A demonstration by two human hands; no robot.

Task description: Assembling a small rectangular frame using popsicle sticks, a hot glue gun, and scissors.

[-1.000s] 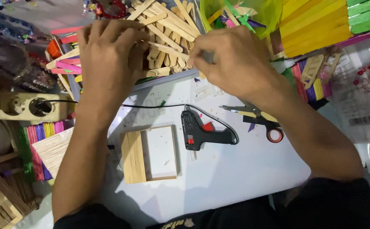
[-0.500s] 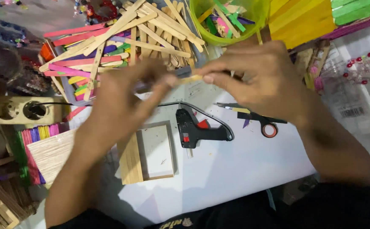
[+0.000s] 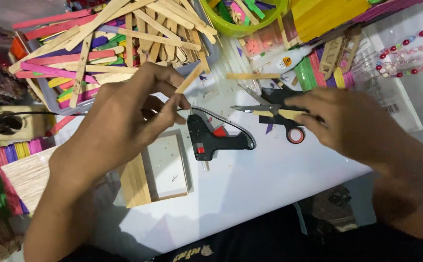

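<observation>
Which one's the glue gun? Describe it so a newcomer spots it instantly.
On the white table, look between the left hand and the right hand. The glue gun lies flat there, right of a small wooden frame. It is black and pistol-shaped with a red trigger, unlike the scissors beside it.

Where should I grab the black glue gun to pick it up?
Grip the glue gun by its handle, the long bar pointing right along the table, probably coming from above. It lies flat on its side with bare table around the handle. Its nozzle points toward you and may be hot, and the cord leaves from the handle's far end.
</observation>
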